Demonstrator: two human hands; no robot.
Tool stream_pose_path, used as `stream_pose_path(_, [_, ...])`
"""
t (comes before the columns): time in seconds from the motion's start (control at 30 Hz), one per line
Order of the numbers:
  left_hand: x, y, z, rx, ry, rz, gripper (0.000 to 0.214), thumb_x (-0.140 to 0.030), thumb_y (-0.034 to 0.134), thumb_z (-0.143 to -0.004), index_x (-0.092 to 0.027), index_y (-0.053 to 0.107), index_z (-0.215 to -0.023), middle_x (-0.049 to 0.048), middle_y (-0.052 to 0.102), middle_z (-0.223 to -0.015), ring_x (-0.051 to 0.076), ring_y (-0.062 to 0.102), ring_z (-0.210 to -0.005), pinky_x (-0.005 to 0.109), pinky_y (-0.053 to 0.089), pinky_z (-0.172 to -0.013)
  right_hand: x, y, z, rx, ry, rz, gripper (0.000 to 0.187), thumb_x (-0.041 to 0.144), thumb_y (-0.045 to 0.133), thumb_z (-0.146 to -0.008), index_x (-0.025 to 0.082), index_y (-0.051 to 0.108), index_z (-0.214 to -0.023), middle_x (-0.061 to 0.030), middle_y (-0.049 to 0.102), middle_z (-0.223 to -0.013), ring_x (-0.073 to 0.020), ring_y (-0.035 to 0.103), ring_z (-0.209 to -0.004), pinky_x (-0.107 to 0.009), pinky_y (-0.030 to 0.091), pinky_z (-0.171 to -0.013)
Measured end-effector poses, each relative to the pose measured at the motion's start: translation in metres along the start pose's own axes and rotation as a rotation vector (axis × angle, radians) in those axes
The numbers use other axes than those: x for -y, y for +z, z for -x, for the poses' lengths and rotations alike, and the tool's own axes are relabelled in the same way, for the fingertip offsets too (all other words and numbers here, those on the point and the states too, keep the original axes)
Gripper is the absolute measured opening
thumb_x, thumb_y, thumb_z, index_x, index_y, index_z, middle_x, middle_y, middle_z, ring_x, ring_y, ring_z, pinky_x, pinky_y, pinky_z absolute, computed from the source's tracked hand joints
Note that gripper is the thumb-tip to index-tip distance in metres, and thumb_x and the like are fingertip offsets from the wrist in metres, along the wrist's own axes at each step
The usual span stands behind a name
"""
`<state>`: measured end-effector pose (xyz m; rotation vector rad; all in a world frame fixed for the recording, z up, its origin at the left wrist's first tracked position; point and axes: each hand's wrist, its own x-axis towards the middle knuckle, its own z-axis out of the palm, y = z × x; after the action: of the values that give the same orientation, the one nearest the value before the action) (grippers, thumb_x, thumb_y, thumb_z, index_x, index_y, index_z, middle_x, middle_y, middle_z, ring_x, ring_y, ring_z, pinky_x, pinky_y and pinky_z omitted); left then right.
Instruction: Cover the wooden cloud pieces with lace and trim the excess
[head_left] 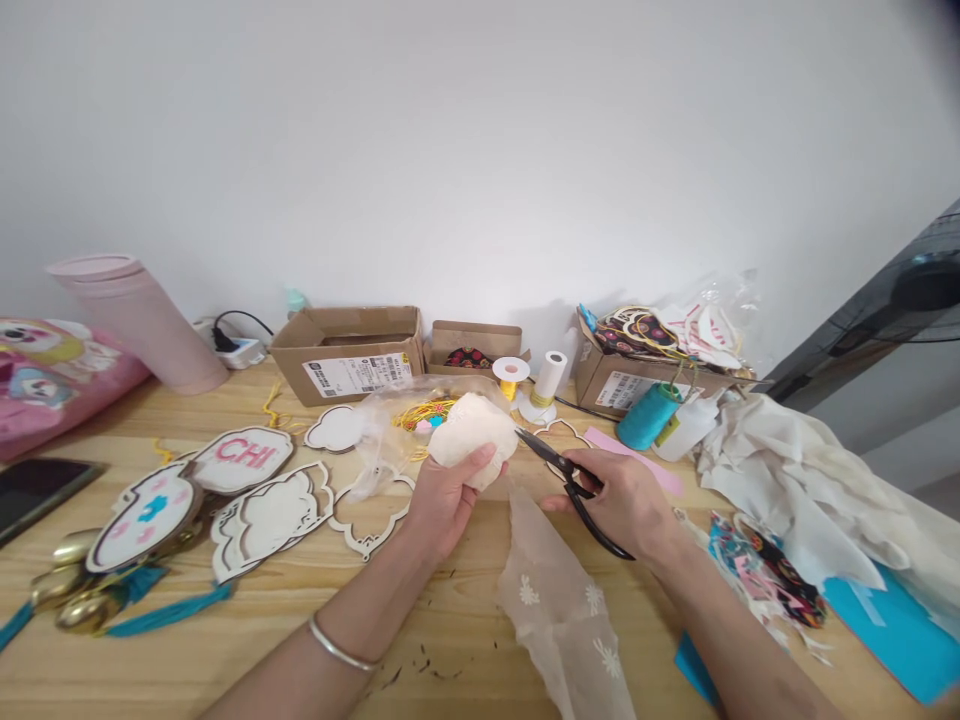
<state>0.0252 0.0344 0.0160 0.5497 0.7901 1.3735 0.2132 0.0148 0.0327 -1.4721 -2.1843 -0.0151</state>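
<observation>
My left hand [450, 510] grips a cream padded fabric lump [472, 435]. My right hand [622, 495] is shut on the finger loops of black scissors [555, 460], whose blade tips touch or nearly touch the lump's right side. Below my hands lies a sheer floral-embroidered fabric strip [555, 610]. To the left, on the wooden table [420, 640], lie several cloud-shaped wooden frames [270, 515] and a plaque with pink "CHI" lettering [241, 460]. Behind the lump sits a plastic bag with yellow thread [424, 415].
Cardboard boxes [345, 350] stand along the white wall, one box [645, 375] full of patterned pieces. Nearby are a teal thread cone [649, 415] and a yellow thread spool [510, 380]. Crumpled white cloth [780, 480] lies right. A phone [37, 495] and pink bottle [139, 320] sit left.
</observation>
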Motion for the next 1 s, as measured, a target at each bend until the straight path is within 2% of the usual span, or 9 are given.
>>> stream_pose_path(0.23, [0.000,0.002,0.000,0.011,-0.003,0.011,0.047,-0.009,0.071,-0.059,-0.024,0.059,-0.102,0.0009,0.068,-0.095,0.018,0.063,-0.086,0.026,0.055,-0.064,0.002,0.004,0.000,-0.034,0.027,0.000,0.025,0.042,0.052,-0.074,0.019,0.057,-0.064,0.0035,0.048,-0.049,-0.0089,0.041,-0.043,-0.020,0.027,-0.043])
stream_pose_path(0.53, [0.002,0.001,0.000,-0.009,-0.009,0.030,0.049,-0.008,0.071,-0.058,-0.022,0.058,-0.104,0.0031,0.068,-0.097,0.019,0.063,-0.085,0.026,0.056,-0.063,0.004,0.008,0.002,-0.063,0.021,0.036,0.030,0.045,0.048,-0.077,0.019,0.055,-0.064,0.0030,0.050,-0.051,-0.0084,0.041,-0.042,-0.020,0.027,-0.043])
stream_pose_path(0.8, [0.003,0.002,0.000,-0.004,-0.001,0.019,0.040,-0.009,0.071,-0.060,-0.020,0.061,-0.097,0.0023,0.068,-0.093,0.017,0.064,-0.081,0.025,0.056,-0.061,0.002,0.012,0.006,-0.113,0.001,0.104,0.037,0.052,0.047,-0.077,0.018,0.058,-0.067,0.0018,0.052,-0.050,-0.0094,0.041,-0.041,-0.021,0.027,-0.044])
stream_pose_path(1.0, [0.001,0.002,0.001,0.005,-0.008,0.019,0.036,-0.008,0.069,-0.062,-0.021,0.062,-0.096,0.0006,0.068,-0.094,0.017,0.063,-0.083,0.025,0.056,-0.063,0.003,0.012,0.005,-0.099,0.000,0.132,0.033,0.048,0.047,-0.078,0.018,0.058,-0.068,0.0009,0.053,-0.051,-0.0101,0.043,-0.042,-0.022,0.027,-0.043])
